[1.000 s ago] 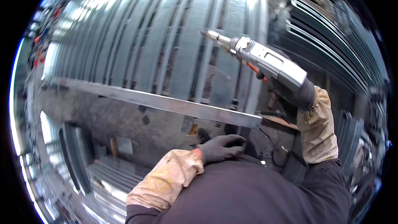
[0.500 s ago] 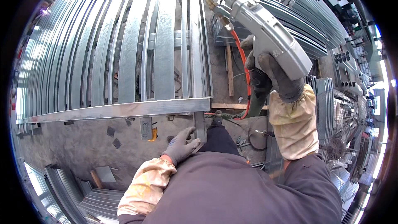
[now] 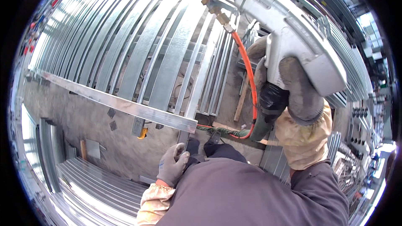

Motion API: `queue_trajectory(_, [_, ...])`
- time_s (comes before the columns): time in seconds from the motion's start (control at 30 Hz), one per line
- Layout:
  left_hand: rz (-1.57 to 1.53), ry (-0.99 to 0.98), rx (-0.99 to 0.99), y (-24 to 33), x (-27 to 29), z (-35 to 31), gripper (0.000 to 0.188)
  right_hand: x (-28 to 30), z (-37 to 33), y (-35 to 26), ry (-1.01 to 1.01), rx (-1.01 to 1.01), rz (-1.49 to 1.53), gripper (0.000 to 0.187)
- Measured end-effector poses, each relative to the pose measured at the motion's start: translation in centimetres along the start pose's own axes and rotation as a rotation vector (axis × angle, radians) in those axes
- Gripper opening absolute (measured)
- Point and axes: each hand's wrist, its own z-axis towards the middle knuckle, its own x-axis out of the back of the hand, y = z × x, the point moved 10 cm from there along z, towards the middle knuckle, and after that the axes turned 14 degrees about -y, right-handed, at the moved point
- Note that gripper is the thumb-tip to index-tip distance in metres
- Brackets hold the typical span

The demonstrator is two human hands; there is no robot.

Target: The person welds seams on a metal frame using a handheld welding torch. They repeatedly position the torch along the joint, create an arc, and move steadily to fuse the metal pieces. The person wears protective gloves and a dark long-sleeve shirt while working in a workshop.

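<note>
My right hand [image 3: 299,92], in a dark work glove, grips the handle of a silver-grey welding gun [image 3: 307,37], held up near my head. A brass fitting [image 3: 215,8] and an orange hose [image 3: 250,75] run along the gun's front; a green-sleeved cable drops from the handle. The gun's nozzle reaches past the upper edge of view. Low on the left, my gloved left hand [image 3: 171,165] is loosely curled with its thumb and fingers apart, holding nothing I can see. It is beside a short metal leg [image 3: 183,137] under the corner of a galvanized steel frame [image 3: 167,119].
Long parallel galvanized bars [image 3: 169,62] fill the frame ahead and left. A yellow tool [image 3: 143,133] hangs beneath its near rail. Steel profiles are stacked at lower left [image 3: 96,184] and far right [image 3: 347,67]. The cable and hose trail across the floor by my feet.
My view has turned, so the frame now slants. The welding gun has come closer and looks larger. My left hand has come back from the metal leg, its fingers more curled.
</note>
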Motion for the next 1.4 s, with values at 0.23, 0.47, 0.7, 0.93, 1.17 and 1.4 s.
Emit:
queue_trajectory(0.23, [-0.069,-0.309,-0.567,19.0,-3.1,2.9,0.071,-5.1,5.2,-4.6,0.015,0.024,0.015,0.053])
queue_trajectory(0.47, [-0.054,-0.407,-1.1,33.9,-3.5,0.6,0.054,-8.5,11.2,-10.7,-0.161,0.161,-0.078,0.06])
queue_trajectory(0.7, [-0.3,-0.275,-1.07,35.1,-0.1,2.9,0.022,-10.2,18.8,-6.6,-0.23,-0.007,0.023,0.054])
queue_trajectory(0.93, [-0.521,-0.093,-0.653,29.3,1.7,13.3,0.023,-13.5,26.0,11.9,-0.633,-0.547,0.375,0.029])
queue_trajectory(1.17, [-0.893,-0.239,-0.321,25.2,2.2,21.0,0.034,-15.2,27.8,26.9,-0.834,-0.737,0.463,0.032])
queue_trajectory(1.4, [-0.969,-0.281,-0.267,19.8,-1.8,23.4,0.046,-17.2,20.4,32.6,-0.927,-0.923,0.394,0.039])
